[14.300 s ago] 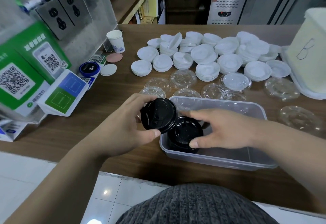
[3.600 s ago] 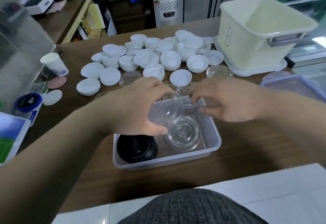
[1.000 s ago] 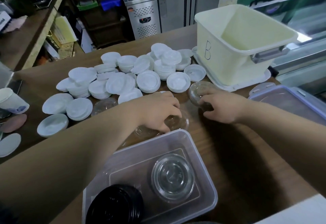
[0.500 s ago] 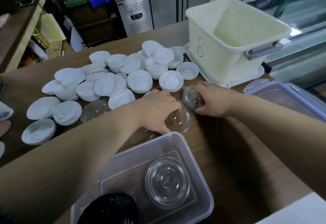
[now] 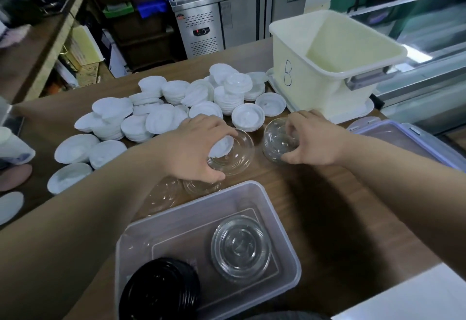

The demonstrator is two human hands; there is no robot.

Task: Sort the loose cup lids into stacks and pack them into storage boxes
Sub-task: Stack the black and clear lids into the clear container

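Lids — clear, perhaps one apiece in left hand, right hand.

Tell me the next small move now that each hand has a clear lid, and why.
Probably move the right hand across and nest its clear lid into the second clear lid in the left hand. Both are gripped close together, and the clear stack in the storage box holds nested lids.

White lids sit stacked at 11 o'clock. The box at 6 holds a black stack and a clear stack. At 12, the left hand grips a clear lid, the right hand a short stack.
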